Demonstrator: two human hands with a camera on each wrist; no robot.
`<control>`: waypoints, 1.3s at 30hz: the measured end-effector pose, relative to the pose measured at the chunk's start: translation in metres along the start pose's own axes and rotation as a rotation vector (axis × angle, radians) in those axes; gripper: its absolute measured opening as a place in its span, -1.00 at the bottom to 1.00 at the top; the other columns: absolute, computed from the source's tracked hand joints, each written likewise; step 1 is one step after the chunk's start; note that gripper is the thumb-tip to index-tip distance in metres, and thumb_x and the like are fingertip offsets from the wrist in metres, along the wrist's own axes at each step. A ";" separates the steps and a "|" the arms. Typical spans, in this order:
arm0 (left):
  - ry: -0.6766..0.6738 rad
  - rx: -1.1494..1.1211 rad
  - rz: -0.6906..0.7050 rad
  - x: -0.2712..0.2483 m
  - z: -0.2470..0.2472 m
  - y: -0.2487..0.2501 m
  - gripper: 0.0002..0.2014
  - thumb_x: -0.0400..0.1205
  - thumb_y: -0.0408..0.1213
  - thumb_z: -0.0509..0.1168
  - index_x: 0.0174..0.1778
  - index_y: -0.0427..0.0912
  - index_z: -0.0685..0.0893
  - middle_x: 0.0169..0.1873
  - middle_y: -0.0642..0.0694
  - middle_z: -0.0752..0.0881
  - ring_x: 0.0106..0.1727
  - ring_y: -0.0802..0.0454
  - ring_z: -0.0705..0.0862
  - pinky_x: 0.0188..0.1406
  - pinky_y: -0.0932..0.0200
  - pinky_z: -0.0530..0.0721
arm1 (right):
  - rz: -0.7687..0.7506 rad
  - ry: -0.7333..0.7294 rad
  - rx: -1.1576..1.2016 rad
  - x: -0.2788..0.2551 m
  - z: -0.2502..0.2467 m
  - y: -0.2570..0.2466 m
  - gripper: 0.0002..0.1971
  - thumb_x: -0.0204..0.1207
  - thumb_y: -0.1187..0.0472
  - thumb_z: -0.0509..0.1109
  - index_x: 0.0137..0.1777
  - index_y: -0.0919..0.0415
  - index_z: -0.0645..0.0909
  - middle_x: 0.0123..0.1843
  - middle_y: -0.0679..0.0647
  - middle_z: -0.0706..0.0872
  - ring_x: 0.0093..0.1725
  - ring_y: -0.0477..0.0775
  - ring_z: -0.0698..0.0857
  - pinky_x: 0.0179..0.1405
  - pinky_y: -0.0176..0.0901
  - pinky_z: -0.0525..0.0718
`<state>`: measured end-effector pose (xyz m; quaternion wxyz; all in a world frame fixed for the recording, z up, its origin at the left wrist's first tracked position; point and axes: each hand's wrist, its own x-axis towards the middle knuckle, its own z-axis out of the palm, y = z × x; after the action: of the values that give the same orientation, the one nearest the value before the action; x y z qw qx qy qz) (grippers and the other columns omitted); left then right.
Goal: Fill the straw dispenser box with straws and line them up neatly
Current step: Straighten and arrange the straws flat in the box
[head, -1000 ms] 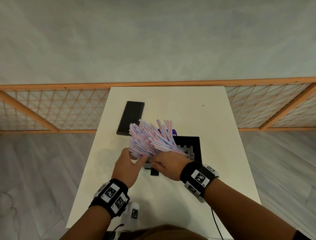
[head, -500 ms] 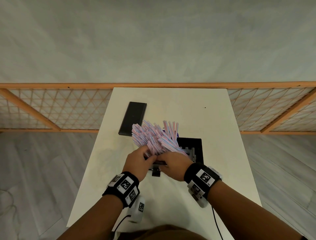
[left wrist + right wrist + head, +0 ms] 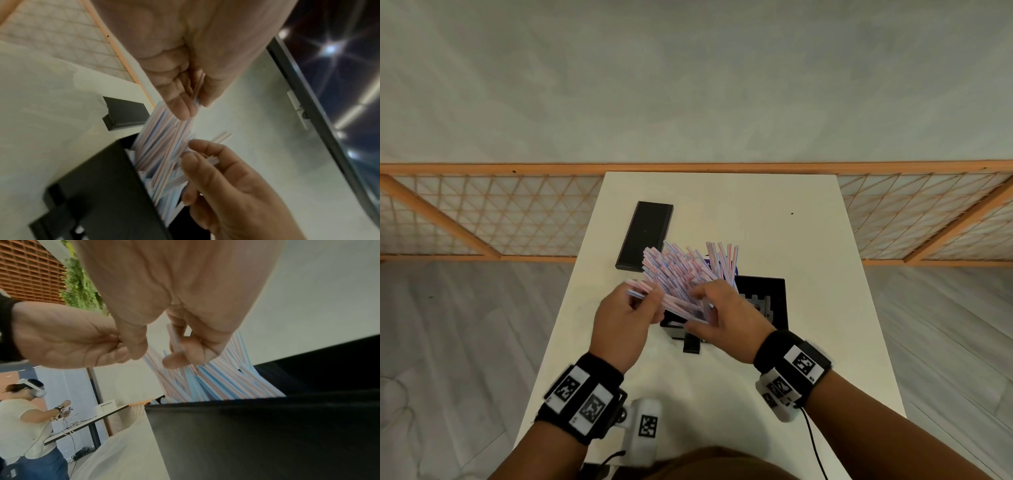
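Observation:
A messy bunch of red, white and blue striped straws (image 3: 681,270) stands fanned out of the left part of the black dispenser box (image 3: 777,301) on the white table (image 3: 808,240). My left hand (image 3: 645,298) pinches a few straws at the bunch's left edge; the left wrist view shows a straw between thumb and fingers (image 3: 180,104). My right hand (image 3: 702,298) holds the straws (image 3: 216,382) on the near right side, its fingers (image 3: 176,356) curled round some. The box wall (image 3: 246,434) hides the straws' lower ends.
A flat black lid (image 3: 645,234) lies on the table beyond the straws at the left. A wooden lattice railing (image 3: 517,219) runs behind the table. Cables hang off the near table edge. Another person (image 3: 26,410) stands at a far table in the right wrist view.
My left hand has come up from below the bunch and now pinches a few straws, drawn slightly to the left. My right hand has shifted right and higher on the straws.

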<state>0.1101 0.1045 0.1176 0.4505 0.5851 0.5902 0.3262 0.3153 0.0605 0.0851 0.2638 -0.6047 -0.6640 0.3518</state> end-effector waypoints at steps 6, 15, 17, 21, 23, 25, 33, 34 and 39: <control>0.021 -0.167 -0.029 -0.009 0.010 0.021 -0.84 0.74 -0.22 0.40 -0.07 -0.24 0.76 -0.26 -0.19 0.84 -0.15 -0.20 0.84 0.08 -0.33 0.82 | -0.098 0.047 -0.071 0.014 0.006 -0.006 -0.65 0.66 -0.01 0.42 0.39 0.01 0.58 0.24 -0.04 0.60 0.13 -0.09 0.59 0.16 -0.25 0.58; -0.033 -0.054 -0.104 0.003 0.013 -0.012 -0.83 0.71 -0.28 0.36 -0.12 -0.30 0.72 -0.38 -0.12 0.77 -0.31 -0.05 0.75 -0.15 -0.09 0.86 | 0.122 0.038 0.097 0.006 0.005 0.006 -0.51 0.50 -0.01 0.60 0.34 -0.02 0.49 0.16 -0.20 0.64 -0.01 -0.23 0.65 -0.05 -0.55 0.51; -0.026 -0.092 -0.185 0.008 0.017 -0.027 -0.80 0.68 -0.30 0.38 0.01 -0.42 0.68 -0.37 -0.15 0.77 -0.29 -0.08 0.77 -0.16 -0.10 0.88 | 0.107 0.071 0.021 0.005 0.008 0.007 -0.56 0.49 0.00 0.60 0.27 0.02 0.50 0.18 -0.15 0.55 0.03 -0.14 0.61 -0.06 -0.52 0.48; -0.006 -0.158 -0.263 0.011 0.033 -0.036 -0.71 0.62 -0.32 0.46 0.05 -0.51 0.63 -0.39 -0.22 0.76 -0.36 -0.07 0.73 -0.13 -0.16 0.88 | 0.079 0.063 -0.057 0.007 0.014 0.005 -0.54 0.56 0.01 0.53 0.38 0.05 0.49 0.27 -0.02 0.48 0.13 -0.06 0.58 0.09 -0.39 0.54; 0.013 -0.139 -0.264 0.010 0.042 -0.036 -0.66 0.55 -0.17 0.55 0.03 -0.36 0.67 -0.35 -0.16 0.82 -0.33 -0.08 0.80 -0.10 -0.23 0.88 | 0.050 0.014 -0.087 0.009 0.019 0.005 -0.52 0.63 0.07 0.46 0.50 0.11 0.47 0.39 0.05 0.48 0.28 0.03 0.58 0.31 -0.19 0.58; 0.005 -0.061 -0.209 0.006 0.048 -0.033 -0.73 0.53 -0.07 0.56 -0.03 -0.15 0.71 -0.28 -0.08 0.85 -0.27 -0.01 0.84 -0.08 -0.20 0.86 | 0.025 -0.021 -0.120 0.012 0.023 0.003 -0.61 0.66 0.17 0.39 0.47 0.16 0.51 0.39 0.12 0.52 0.31 0.11 0.59 0.40 -0.08 0.57; 0.018 0.018 -0.092 -0.009 0.049 -0.037 -0.81 0.56 -0.17 0.57 0.04 0.03 0.75 -0.09 0.10 0.85 -0.09 0.23 0.80 -0.07 0.24 0.71 | 0.039 -0.028 -0.174 0.015 0.025 0.000 -0.88 0.74 0.28 0.26 0.09 0.30 0.61 0.04 0.06 0.52 -0.05 0.08 0.54 -0.02 -0.15 0.51; 0.008 0.001 -0.080 -0.009 0.049 -0.037 -0.77 0.55 -0.17 0.58 0.09 0.02 0.75 -0.07 0.11 0.86 -0.08 0.26 0.81 -0.09 0.33 0.70 | 0.030 -0.041 -0.179 0.015 0.027 -0.001 -0.89 0.70 0.32 0.29 0.13 0.30 0.61 0.10 0.13 0.57 0.02 0.15 0.59 0.06 -0.09 0.59; 0.000 -0.020 -0.060 -0.008 0.050 -0.037 -0.72 0.53 -0.14 0.58 0.08 -0.04 0.69 -0.12 0.02 0.85 -0.11 0.19 0.83 -0.11 0.16 0.75 | -0.063 -0.017 -0.099 0.009 0.038 -0.007 -0.55 0.57 0.41 0.35 0.47 0.25 0.51 0.29 0.21 0.57 0.21 0.19 0.60 0.29 -0.02 0.64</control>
<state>0.1399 0.0859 0.0658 0.4657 0.5626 0.6043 0.3185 0.2803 0.0641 0.0666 0.2390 -0.5926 -0.7016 0.3153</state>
